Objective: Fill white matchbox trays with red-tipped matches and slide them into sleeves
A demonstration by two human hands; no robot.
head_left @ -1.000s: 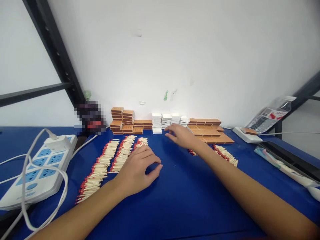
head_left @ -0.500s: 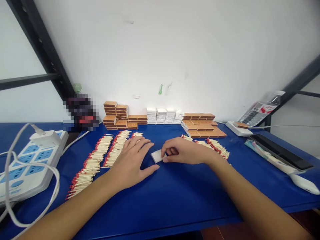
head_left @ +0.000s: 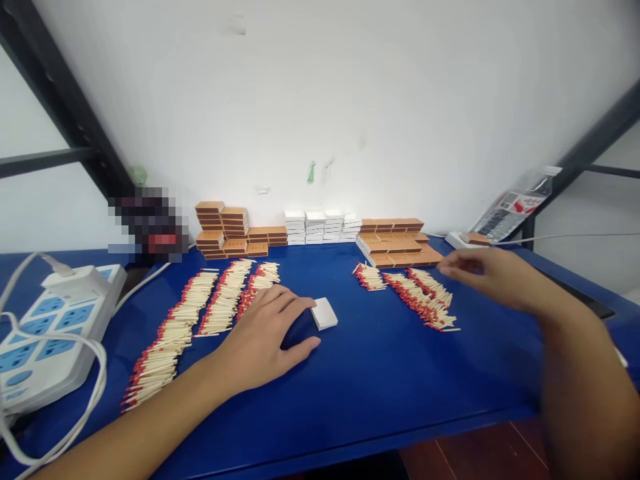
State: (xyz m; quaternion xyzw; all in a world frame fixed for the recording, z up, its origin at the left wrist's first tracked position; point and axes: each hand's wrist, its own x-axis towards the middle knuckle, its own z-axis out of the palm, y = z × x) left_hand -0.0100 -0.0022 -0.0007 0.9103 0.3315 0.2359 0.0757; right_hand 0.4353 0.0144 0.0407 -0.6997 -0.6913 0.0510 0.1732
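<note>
On the counter (head_left: 370, 380), a box (head_left: 325, 314) now lies released at the outspread left hand (head_left: 270, 331), leaving the half-curled right hand (head_left: 500, 273) empty and free.

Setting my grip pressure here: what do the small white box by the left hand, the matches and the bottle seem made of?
White box: likely thin card, matte, with flat faces and crisp edges. Matches: probably bare wood, from the dull, pale sticks; red heads look coated. Bottle: probably clear plastic, glossy, with see-through walls.
</note>
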